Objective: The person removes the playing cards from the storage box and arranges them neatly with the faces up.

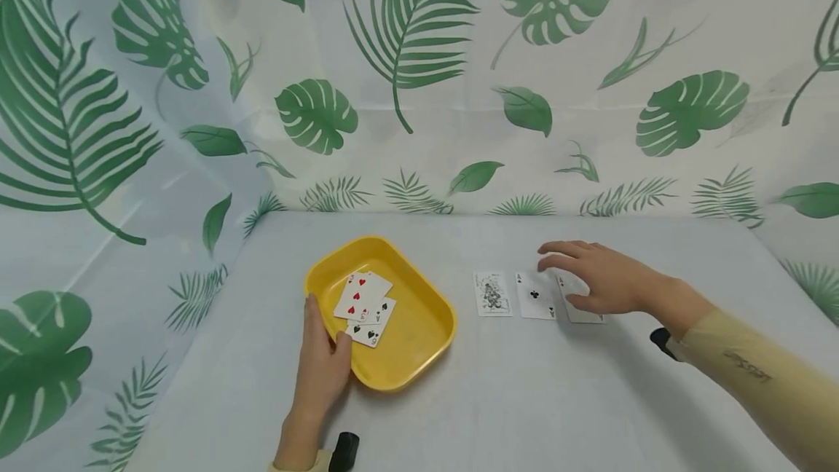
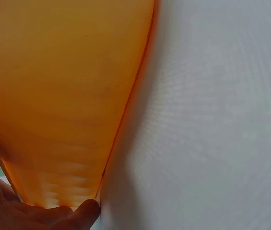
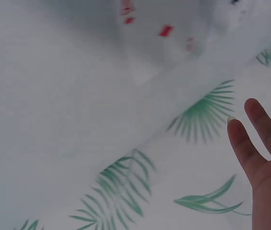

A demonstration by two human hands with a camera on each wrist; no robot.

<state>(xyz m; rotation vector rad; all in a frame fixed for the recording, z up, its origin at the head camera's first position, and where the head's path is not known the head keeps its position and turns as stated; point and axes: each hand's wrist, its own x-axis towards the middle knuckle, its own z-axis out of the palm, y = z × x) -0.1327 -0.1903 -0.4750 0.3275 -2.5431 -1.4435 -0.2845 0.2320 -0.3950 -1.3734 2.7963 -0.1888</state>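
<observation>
My left hand (image 1: pixel 319 363) grips the left side of a yellow plastic tray (image 1: pixel 419 341), thumb over the rim. In the left wrist view the tray's outer wall (image 2: pixel 68 96) fills much of the picture. A three of hearts (image 1: pixel 357 297) overlaps black-suited cards (image 1: pixel 367 332) inside the tray. To the right, a joker (image 1: pixel 492 295), an ace of clubs (image 1: pixel 534 297) and an ace of diamonds (image 3: pixel 165 30) lie face up in a row. My right hand (image 1: pixel 599 279) hovers over the ace of diamonds, partly hiding it, fingers spread and holding nothing.
A white table surface (image 1: pixel 498 392) lies under the tray and cards. A white curtain with green leaf prints (image 1: pixel 419 108) stands behind it and along the left side. A black band (image 1: pixel 344 451) shows at the left wrist.
</observation>
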